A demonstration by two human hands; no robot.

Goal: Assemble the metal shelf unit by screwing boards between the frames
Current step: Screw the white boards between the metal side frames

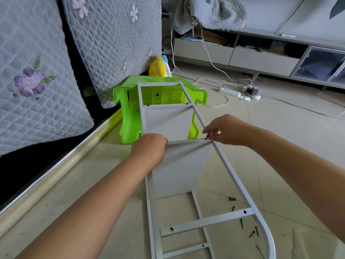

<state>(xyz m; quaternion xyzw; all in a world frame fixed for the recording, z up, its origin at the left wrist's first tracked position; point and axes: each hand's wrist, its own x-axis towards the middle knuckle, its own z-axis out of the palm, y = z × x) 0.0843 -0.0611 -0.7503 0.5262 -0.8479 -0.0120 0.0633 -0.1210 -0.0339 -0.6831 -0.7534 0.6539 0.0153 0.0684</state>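
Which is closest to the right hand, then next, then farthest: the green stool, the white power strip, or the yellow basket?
From the right hand:
1. Green stool, just left of it, behind the frame.
2. White power strip, on the floor beyond the hand.
3. Yellow basket, farthest, back by the quilted cushion.

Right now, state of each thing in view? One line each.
left hand: gripping the near board's top edge
right hand: fingers pinching a screw
screw: at the crossbar, not yet driven in
near board: standing between the frames
far board: already screwed to its crossbar
upper frame: lying level on the boards
loose screws: scattered on the floor
green stool: tipped on its side
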